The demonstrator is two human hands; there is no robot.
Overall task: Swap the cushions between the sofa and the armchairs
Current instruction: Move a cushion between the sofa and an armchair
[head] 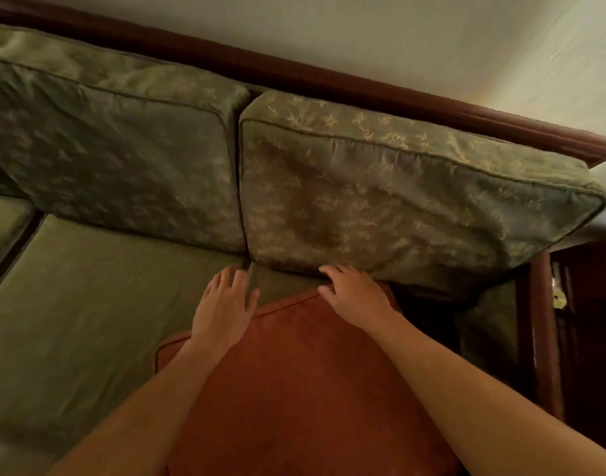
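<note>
A rust-orange cushion [305, 379] lies flat on the green sofa seat [82, 304], its far edge close to the back cushions. My left hand [226, 304] rests on the cushion's far left corner, fingers spread over the seat. My right hand [353, 293] lies flat on its far right corner, fingertips touching the base of the right green patterned back cushion [397, 207]. A second green back cushion [116, 159] leans to the left of it. Both hands press flat; neither grips.
The sofa's dark wooden top rail [329, 80] runs along a pale wall. A dark wooden arm post [545, 338] stands at the right end, with a dark gap beside it. Another seat cushion [3, 221] begins at the far left.
</note>
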